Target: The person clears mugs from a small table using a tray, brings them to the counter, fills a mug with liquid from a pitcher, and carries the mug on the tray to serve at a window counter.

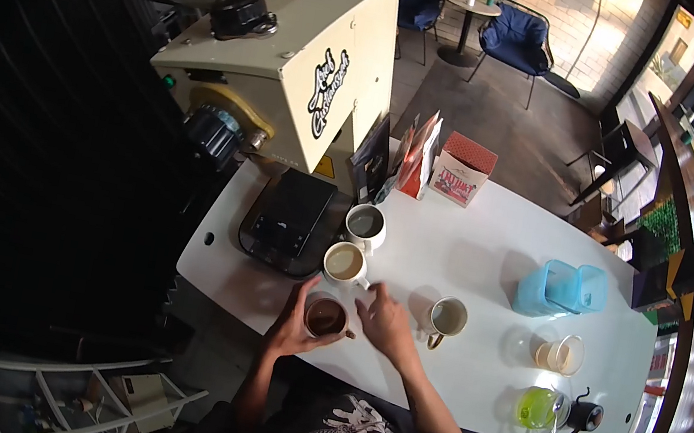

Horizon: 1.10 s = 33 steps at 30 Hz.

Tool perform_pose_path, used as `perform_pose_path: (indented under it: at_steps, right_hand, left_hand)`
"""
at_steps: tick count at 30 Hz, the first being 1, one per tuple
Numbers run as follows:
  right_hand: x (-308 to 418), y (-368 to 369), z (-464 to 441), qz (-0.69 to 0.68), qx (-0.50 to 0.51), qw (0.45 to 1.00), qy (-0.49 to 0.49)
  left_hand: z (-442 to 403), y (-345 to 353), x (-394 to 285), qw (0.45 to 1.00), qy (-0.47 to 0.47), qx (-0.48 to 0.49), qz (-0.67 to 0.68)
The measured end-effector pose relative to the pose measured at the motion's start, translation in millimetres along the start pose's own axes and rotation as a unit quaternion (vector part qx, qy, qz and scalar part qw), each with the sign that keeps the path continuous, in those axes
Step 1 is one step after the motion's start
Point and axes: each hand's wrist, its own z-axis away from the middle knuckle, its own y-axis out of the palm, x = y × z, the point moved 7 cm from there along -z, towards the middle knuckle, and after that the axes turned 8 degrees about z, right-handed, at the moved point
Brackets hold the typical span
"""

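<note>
Near the table's front edge, my left hand (289,328) curves around a cup (326,316) with a dark brown inside, thumb and fingers on opposite sides of it. My right hand (387,322) is just to the right, its thumb and index finger apart. That index fingertip is at the handle of a white mug (345,263) holding a beige liquid; whether it touches cannot be told. Behind stands another white mug (365,223) with a greyish inside. A mug with a brownish handle (447,316) stands right of my right hand.
A cream grinder (338,50) and a black scale (290,214) stand at the left of the white table (490,240). Bags (418,157) and a red-and-white box (463,170) line the back. Rightward are blue containers (560,289), a glass cup (561,354), a green-yellow container (540,408) and a black kettle (586,416).
</note>
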Motion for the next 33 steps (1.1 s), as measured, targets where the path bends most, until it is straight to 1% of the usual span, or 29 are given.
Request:
perform_pose_path:
  at_steps: [2,4,5,6,7,8,10,11,13,15,16,17,18,19,20,22,23,24,25,27,28,31,33]
  right_hand:
    - [14,-26,-26,0.037,-0.073,0.997,0.012]
    - [21,-35,-56,0.069,-0.142,0.987,-0.035]
    - [17,-31,-72,0.068,-0.151,0.986,-0.027]
    - [14,-26,-89,0.101,-0.162,0.982,-0.014]
    - [9,-21,-105,0.135,-0.172,0.976,0.000]
    - [1,-10,-123,0.147,-0.123,0.981,0.036]
    - [-6,2,-143,0.158,-0.076,0.982,0.074]
    - [-7,4,-148,0.158,-0.083,0.981,0.078]
    - [-11,16,-156,0.177,-0.035,0.978,0.102]
    - [-11,18,-160,0.197,-0.036,0.975,0.095]
    - [-10,18,-162,0.218,-0.034,0.971,0.086]
    - [-12,17,-163,0.217,-0.035,0.972,0.087]
    - [-12,16,-163,0.252,-0.022,0.964,0.081]
    - [-13,14,-164,0.285,-0.010,0.956,0.075]
    - [-15,10,-163,0.284,-0.012,0.956,0.076]
    - [-22,6,-158,0.331,0.036,0.941,0.066]
    - [-33,3,-158,0.328,0.059,0.938,0.098]
    - [-40,-3,-158,0.327,0.059,0.938,0.101]
    - [-51,-9,-156,0.335,0.071,0.931,0.123]
    - [-63,-29,-148,0.347,0.090,0.919,0.165]
    - [-66,-41,-145,0.346,0.089,0.919,0.167]
    - [-90,-71,-139,0.332,0.080,0.913,0.222]
    - [-104,-91,-133,0.321,0.071,0.916,0.231]
  left_hand:
    - [-18,-6,0,1.000,-0.017,0.008,0.016]
    - [-40,-10,0,0.998,-0.006,-0.001,-0.065]
    - [-49,-7,-4,0.995,-0.002,0.017,-0.100]
    - [-56,-3,-4,0.995,0.005,0.028,-0.100]
    - [-62,1,1,0.991,-0.011,0.039,-0.124]
    - [-69,6,8,0.988,-0.025,0.048,-0.148]
    - [-78,10,12,0.988,0.005,0.047,-0.144]
    - [-81,11,14,0.989,-0.003,0.043,-0.144]
    - [-88,12,19,0.989,-0.011,0.041,-0.145]
    - [-94,8,20,0.991,0.006,0.010,-0.134]
    - [-96,6,20,0.991,0.007,0.012,-0.135]
    - [-98,6,19,0.991,0.017,0.025,-0.133]
    - [-99,6,15,0.990,0.026,0.039,-0.132]
    - [-100,6,11,0.990,0.027,0.041,-0.134]
    - [-101,9,8,0.990,0.019,0.059,-0.130]
    - [-104,17,8,0.989,0.009,0.080,-0.124]
    - [-106,23,11,0.989,0.009,0.099,-0.109]
    - [-109,28,12,0.988,0.008,0.118,-0.094]
    - [-113,32,12,0.988,0.008,0.121,-0.095]
    - [-120,42,6,0.983,0.040,0.136,-0.115]
    - [-126,47,1,0.983,0.042,0.138,-0.116]
    - [-147,69,-8,0.966,0.067,0.197,-0.151]
    - [-165,84,-12,0.961,0.071,0.221,-0.154]
